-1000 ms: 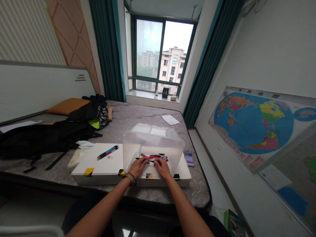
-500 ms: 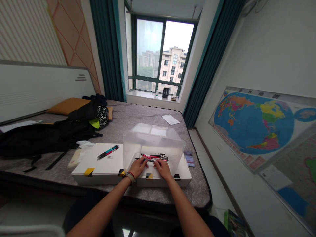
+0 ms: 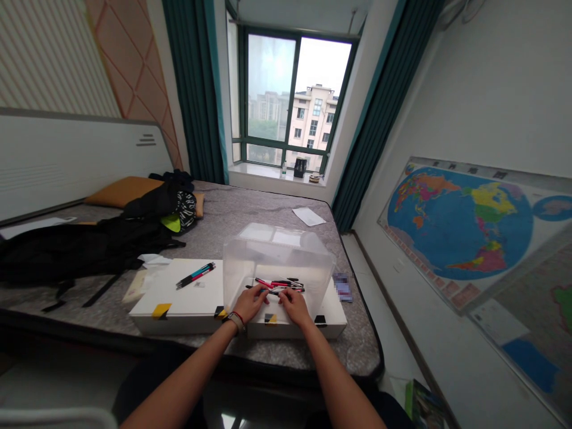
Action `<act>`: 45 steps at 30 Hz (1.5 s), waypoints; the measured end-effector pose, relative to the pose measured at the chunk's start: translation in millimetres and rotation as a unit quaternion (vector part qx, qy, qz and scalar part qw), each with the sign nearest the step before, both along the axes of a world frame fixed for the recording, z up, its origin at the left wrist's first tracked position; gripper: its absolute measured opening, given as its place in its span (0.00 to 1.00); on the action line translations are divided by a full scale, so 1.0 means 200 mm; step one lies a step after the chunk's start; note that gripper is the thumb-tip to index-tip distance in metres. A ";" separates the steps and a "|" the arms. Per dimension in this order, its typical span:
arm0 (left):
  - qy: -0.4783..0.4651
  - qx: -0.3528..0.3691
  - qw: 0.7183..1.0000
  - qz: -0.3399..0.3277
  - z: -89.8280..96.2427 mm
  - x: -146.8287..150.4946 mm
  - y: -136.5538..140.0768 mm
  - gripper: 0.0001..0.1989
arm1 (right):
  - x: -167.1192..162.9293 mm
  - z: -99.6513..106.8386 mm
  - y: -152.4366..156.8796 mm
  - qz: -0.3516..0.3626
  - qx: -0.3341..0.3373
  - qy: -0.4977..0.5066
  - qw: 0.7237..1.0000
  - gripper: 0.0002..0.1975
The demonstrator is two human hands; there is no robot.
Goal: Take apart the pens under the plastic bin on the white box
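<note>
My left hand [image 3: 251, 302], with a watch and a red cord at the wrist, is closed in a pinch on the left end of a dark pen [image 3: 273, 292]. The fingertips of my right hand [image 3: 293, 303] pinch the same pen's right end; part of it is hidden by the fingers. Both hands are at the open front of a clear plastic bin [image 3: 236, 256] that lies on its side. Just beyond my fingers, a loose pile of red and black pens [image 3: 279, 283] rests inside. To the left, blue and red pens [image 3: 196, 276] lie together on a white box [image 3: 179, 304].
The bin rests on white cardboard [image 3: 333, 319] with yellow and black tape at the bed's front edge. A black backpack [image 3: 89, 250] and an orange pillow [image 3: 127, 192] are at the left. A white paper sheet [image 3: 309, 217] lies farther back on the mattress [image 3: 250, 208].
</note>
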State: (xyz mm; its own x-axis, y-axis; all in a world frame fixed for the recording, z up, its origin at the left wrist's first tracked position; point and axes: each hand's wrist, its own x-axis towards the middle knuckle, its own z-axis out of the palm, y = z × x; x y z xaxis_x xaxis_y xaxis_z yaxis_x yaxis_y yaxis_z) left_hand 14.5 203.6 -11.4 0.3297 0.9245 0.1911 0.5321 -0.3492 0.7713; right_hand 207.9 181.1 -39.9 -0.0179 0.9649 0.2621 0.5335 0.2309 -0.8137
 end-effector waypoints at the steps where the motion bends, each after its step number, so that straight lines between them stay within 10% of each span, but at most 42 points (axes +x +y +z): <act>1: 0.003 0.001 1.000 0.000 0.00 0.00 0.00 0.16 | 0.00 0.00 0.00 0.000 0.001 0.006 1.000 0.11; 45: 0.019 0.014 0.999 0.026 0.00 0.00 0.01 0.14 | 0.02 -0.02 0.01 -0.059 0.041 0.100 0.992 0.09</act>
